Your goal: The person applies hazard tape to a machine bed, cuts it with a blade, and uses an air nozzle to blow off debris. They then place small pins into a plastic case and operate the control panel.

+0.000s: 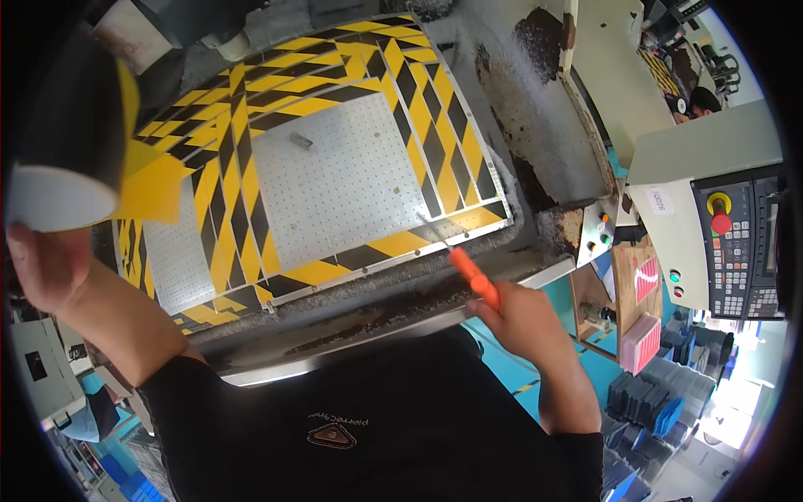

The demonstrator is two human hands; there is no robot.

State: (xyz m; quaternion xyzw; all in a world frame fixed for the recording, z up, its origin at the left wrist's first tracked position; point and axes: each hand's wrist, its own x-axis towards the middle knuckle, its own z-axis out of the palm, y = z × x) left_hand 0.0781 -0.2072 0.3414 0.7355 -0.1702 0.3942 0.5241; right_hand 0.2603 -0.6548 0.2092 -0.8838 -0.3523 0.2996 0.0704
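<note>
There is one large roll of yellow-and-black striped tape (71,125), one slim orange-handled tool (475,278), and one small grey metal piece (301,140) lying on a perforated, pale metal plate (335,188). Striped strips frame two bare areas of the plate, set in a stained grey machine bed (544,125); a control panel (740,259) stands right, above turquoise flooring (512,368). The left hand (52,266), partly in shadow, grips the raised roll, its exact opening unclear; the right hand (529,325) closes around the orange handle, the tool's tip over the plate's near edge.

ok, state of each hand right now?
Left hand: holding the yellow-and-black tape roll.
Right hand: closed on the orange-handled tool.
</note>
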